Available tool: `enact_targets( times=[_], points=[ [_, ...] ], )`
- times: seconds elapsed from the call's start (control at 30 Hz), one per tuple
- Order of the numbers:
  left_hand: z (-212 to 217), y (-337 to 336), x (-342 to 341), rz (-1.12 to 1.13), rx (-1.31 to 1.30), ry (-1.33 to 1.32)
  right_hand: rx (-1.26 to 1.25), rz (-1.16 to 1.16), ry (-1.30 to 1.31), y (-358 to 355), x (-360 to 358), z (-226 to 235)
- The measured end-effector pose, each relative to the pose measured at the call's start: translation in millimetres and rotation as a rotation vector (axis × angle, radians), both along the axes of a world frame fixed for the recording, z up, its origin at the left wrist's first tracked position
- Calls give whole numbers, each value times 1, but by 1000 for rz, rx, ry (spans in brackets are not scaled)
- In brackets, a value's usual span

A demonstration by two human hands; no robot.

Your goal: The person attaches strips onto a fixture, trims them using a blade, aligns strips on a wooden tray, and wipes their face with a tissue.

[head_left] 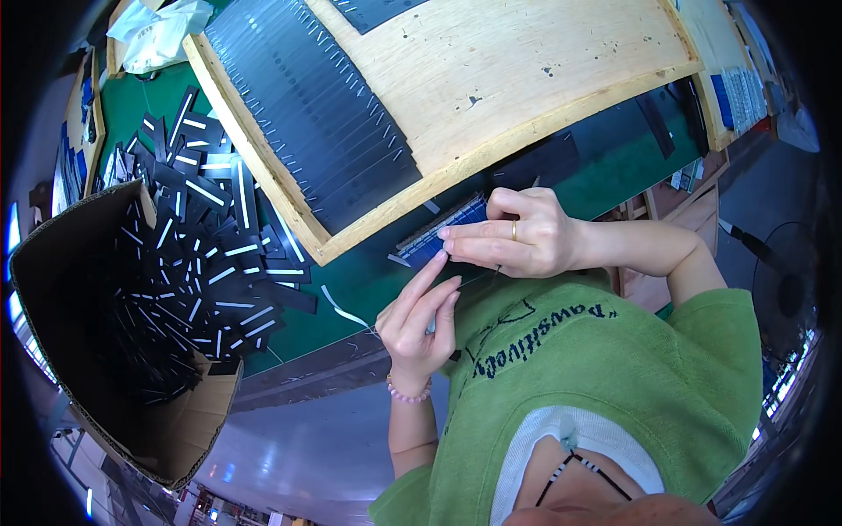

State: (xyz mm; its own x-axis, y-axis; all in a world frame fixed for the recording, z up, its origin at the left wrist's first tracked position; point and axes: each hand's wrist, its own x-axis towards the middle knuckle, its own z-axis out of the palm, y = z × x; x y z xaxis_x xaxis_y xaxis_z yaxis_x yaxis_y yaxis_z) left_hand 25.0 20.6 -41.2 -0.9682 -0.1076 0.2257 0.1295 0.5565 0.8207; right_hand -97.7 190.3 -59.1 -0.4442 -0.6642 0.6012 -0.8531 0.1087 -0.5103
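In front of my chest, my two hands meet at the fingertips. My left hand [414, 326], with a beaded bracelet at its wrist, is closed, its index finger reaching up to the right fingertips. My right hand [531, 235], wearing a ring, has its fingers pressed together and pointing left. A thin dark edge shows between the hands, but what they pinch is too small to make out. Just beyond the fingertips lies a blue-and-white stack of narrow strips [424, 247], partly covered by my right hand. A curled white strip [344, 310] lies beside my left hand.
A wooden-rimmed tray [491, 162] holds rows of overlapping black pieces [307, 114]. On the left, black pieces with white strips [206, 188] lie heaped on the green tabletop [329, 279]. An open cardboard box [197, 430] contains more. A white plastic bag [162, 39] sits behind.
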Motion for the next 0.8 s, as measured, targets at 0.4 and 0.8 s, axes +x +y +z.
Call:
enact_targets(
  times=[0.4,0.8],
  points=[
    [1,2,-4,-45,-12,-6,26,23,-57,4,-4,3],
    [7,0,-4,-36,19,-21,4,18,-60,3,-4,5]
  ],
)
